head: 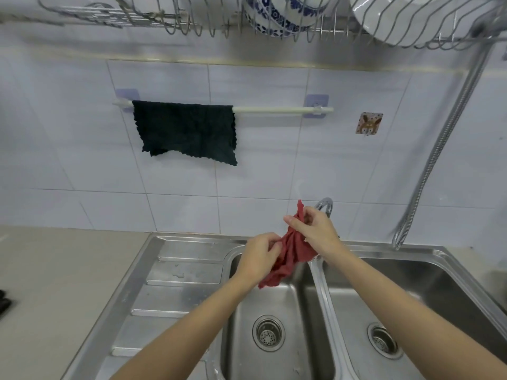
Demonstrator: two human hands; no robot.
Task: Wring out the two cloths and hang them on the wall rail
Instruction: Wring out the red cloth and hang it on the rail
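A crumpled red cloth (pixel 288 256) hangs between both hands above the left sink basin (pixel 274 303). My left hand (pixel 259 257) grips its lower left part. My right hand (pixel 315 229) pinches its upper part, with one corner sticking up above the fingers. A dark green cloth (pixel 186 130) hangs spread over the left half of the white wall rail (pixel 282 109). The rail's right half is bare.
The steel double sink has a ribbed draining board (pixel 175 286) at left and a second basin (pixel 397 303) at right. A tap (pixel 325 205) stands behind my right hand. A metal hose (pixel 444 138) runs down the wall. A dish rack (pixel 274 20) with bowls hangs overhead. A wall hook (pixel 369 123) is right of the rail.
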